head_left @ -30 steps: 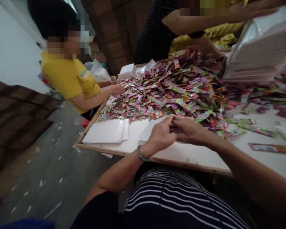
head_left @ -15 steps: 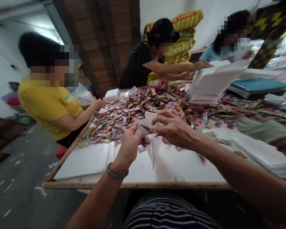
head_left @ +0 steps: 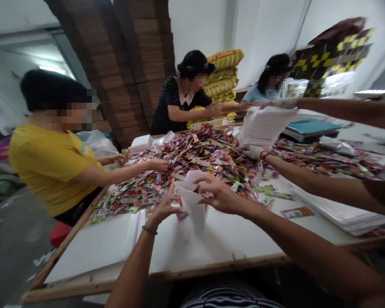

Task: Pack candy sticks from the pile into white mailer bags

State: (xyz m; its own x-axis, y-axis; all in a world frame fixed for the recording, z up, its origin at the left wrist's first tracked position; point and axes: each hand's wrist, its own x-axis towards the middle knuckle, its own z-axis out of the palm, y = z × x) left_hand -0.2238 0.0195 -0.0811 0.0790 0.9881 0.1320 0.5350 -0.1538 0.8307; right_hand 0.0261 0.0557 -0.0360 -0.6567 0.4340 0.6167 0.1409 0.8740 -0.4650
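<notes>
Two hands grip one white bag (head_left: pixel 192 201): left hand (head_left: pixel 163 208) pinching its near edge, right hand (head_left: pixel 218 194) holding its mouth, sachets (head_left: pixel 208 154) just beyond.

text: none legible | sachets (head_left: pixel 205 154): print blurred | yellow sacks (head_left: pixel 223 72): lettering unreadable

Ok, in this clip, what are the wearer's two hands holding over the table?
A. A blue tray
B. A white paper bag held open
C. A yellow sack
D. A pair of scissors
B: the left hand and right hand grip the rim of a white paper bag, its mouth spread open just in front of the pile of colourful packets.
</notes>
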